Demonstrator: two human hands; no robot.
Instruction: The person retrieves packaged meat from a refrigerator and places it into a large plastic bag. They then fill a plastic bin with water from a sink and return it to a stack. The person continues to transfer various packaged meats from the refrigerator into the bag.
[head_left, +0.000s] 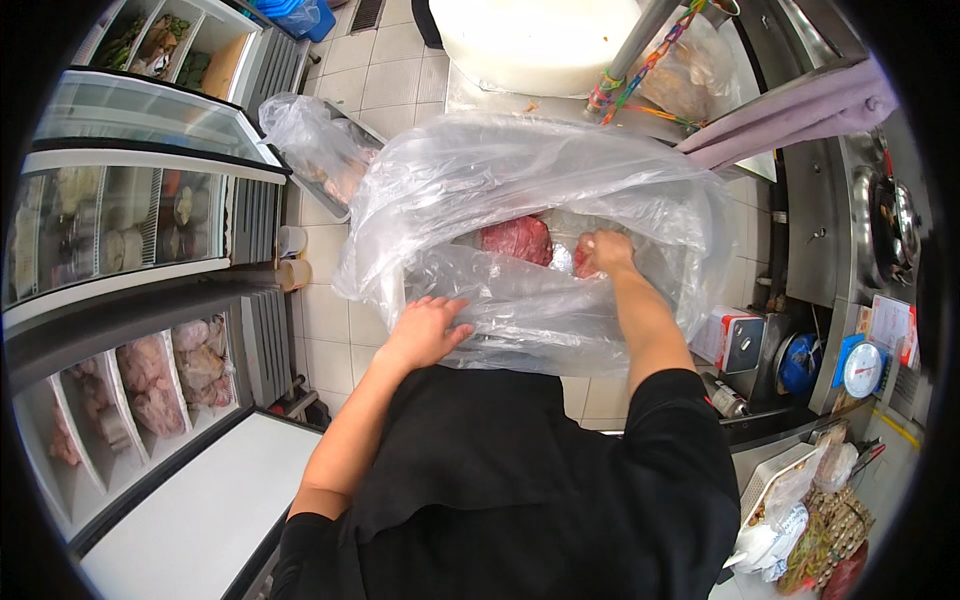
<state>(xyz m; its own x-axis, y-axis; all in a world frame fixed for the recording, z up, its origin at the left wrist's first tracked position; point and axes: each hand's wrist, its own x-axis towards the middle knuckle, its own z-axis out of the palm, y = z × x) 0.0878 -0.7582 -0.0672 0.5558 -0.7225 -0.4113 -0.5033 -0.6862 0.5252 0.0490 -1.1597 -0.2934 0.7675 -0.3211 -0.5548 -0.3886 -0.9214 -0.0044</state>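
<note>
In front of me a large clear plastic bag (480, 157) is spread wide, its folds lining and overhanging a container. A big piece of raw red meat (517, 240) lies inside its opening. To the right of that, my right hand (609, 251) grips a smaller piece of raw meat (585, 256), with the fingertips partly hidden. My left hand (429, 330) rests at the near left edge of the plastic, fingers apart, with nothing held in it.
Left are glass-door fridges (127, 225) and an open freezer (165, 390) with bagged meat. A tray with bagged meat (341, 172) stands beyond the bag's left side. A round white block (532, 45) is ahead; a metal pole (637, 45) and hanging towel (795, 112) stand at right.
</note>
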